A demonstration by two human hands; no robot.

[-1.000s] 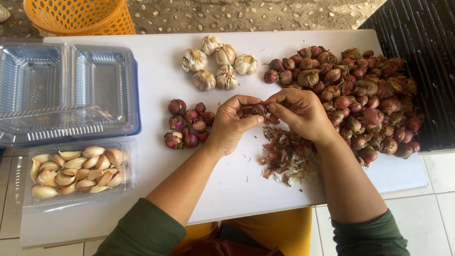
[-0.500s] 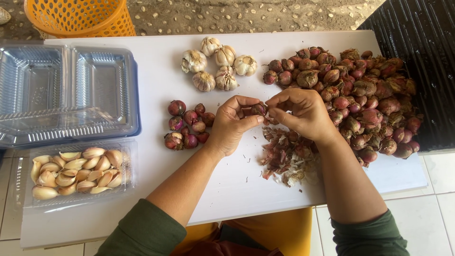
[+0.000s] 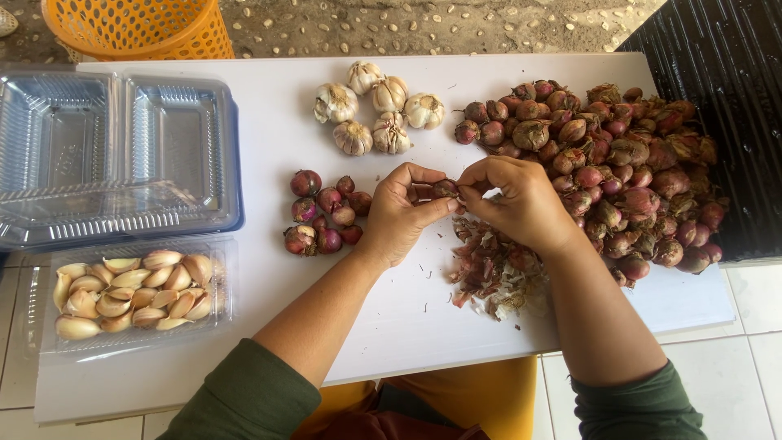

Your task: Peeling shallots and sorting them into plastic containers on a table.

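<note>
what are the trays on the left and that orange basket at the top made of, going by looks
The empty trays look like thin clear plastic: see-through, glossy, with moulded ribs and a blue surface showing beneath. The tray of peeled garlic cloves seems the same clear, shiny plastic. The orange basket looks like moulded rigid plastic, judging by its even colour and regular lattice of holes, though only part of it shows.
</note>
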